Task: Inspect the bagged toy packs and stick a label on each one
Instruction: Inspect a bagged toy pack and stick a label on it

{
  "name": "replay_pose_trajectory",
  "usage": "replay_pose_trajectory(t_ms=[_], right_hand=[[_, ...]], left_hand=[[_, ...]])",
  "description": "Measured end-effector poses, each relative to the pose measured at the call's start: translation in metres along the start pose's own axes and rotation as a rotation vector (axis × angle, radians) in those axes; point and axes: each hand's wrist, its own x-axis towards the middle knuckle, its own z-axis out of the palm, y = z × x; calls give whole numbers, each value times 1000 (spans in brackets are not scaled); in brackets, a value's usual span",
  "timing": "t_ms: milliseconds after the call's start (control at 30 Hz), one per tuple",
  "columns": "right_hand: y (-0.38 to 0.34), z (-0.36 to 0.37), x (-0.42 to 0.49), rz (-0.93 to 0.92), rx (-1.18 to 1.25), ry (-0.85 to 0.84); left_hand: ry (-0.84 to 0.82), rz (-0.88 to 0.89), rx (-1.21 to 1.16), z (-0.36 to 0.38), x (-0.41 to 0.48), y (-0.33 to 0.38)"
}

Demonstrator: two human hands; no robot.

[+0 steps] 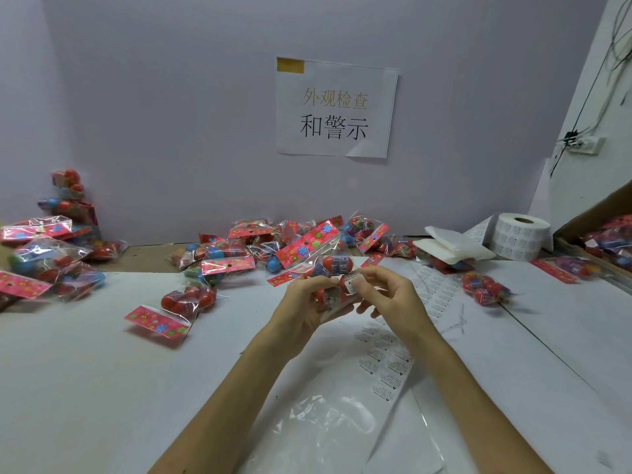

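Above the middle of the white paper-covered surface (85,371), holds up a clear plastic pack of red egg-shaped toys (333,263) with a pink flowered header card; grips its lower end in the left hand (304,302), fingers curled round the bag from beneath; pinches a small white printed label (352,281) against the pack's near side with the right hand (393,295), thumb and fingers closed on it; works above a white strip of printed labels (386,367) and a crumpled clear plastic sheet (325,422); faces a heap of like packs (239,254) along the wall, with a white label roll (519,236) and a brown cardboard box (595,217) at far right.
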Motion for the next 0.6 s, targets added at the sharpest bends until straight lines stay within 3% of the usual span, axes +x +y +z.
replay_pose_trajectory(t_ms=[600], right_hand=[[2, 0, -2, -38, -64, -71]], left_hand=[[31, 14, -19, 0, -1, -1]])
